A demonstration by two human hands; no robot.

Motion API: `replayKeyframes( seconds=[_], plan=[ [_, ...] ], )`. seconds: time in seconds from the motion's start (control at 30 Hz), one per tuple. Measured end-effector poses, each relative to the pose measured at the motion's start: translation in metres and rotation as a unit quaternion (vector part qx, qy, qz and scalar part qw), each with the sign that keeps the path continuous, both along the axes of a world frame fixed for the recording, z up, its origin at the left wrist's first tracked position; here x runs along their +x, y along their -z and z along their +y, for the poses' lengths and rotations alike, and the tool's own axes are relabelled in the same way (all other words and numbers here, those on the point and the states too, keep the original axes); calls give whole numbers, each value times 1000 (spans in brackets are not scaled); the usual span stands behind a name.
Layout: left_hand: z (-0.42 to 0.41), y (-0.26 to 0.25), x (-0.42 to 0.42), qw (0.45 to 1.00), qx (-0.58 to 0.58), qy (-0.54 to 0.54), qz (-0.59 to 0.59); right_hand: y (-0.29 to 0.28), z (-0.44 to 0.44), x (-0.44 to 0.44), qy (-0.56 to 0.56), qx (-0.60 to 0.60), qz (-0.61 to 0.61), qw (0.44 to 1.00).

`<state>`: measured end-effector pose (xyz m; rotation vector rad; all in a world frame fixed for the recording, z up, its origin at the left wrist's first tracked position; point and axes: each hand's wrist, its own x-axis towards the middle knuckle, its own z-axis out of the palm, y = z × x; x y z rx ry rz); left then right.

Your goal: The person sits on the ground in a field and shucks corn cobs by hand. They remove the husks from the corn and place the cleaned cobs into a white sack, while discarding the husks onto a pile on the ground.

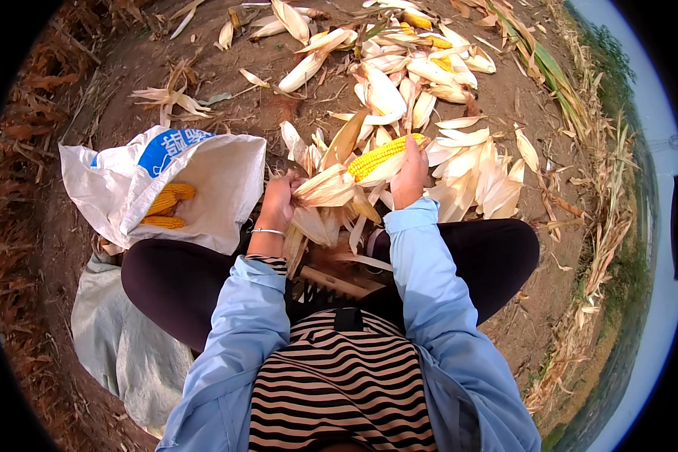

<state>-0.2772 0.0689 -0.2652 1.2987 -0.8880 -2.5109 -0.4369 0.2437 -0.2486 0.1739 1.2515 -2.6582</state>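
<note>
A yellow ear of corn (378,159), partly bared, lies across the space before my chest with pale husk leaves still around its lower side. My right hand (411,174) grips its right end. My left hand (285,195) is closed on the gathered dry husk (326,189) at the ear's left. To the left, a white woven sack (226,186) lies with its mouth facing my hands, and several husked ears (168,200) show inside. Loose husks (316,223) lie below and between my hands.
Unhusked ears (384,93) are heaped on the soil ahead, with stripped husks (486,175) at the right. A greyish sack (124,333) lies beside my left knee. Between my legs is a wooden slatted piece (333,281). Dry stalks (604,243) line the right side.
</note>
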Motion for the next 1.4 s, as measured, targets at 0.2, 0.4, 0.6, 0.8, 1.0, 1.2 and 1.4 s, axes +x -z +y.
replayKeyframes(
  seconds=[0.2,0.4,0.6,0.8,1.0,1.2,1.4],
  plan=[
    [9,-9,3,860,-436,264,15,-15,-9,4,-56,-10,0,998],
    [42,-29,-3,881,-322,277,207,-7,-17,3,-122,-36,-17,992],
    [48,0,-1,901,-267,284,190,5,-29,10,-165,-53,-57,983],
    [68,12,-1,883,-384,237,129,18,-46,5,-190,-14,-25,981],
    [74,10,2,828,-493,266,-9,6,-58,28,-75,166,37,983],
    [75,9,2,834,-478,273,-31,-1,-60,41,-8,280,114,953],
    [65,42,2,879,-420,209,-90,-17,-89,65,2,340,248,907]
  ],
)
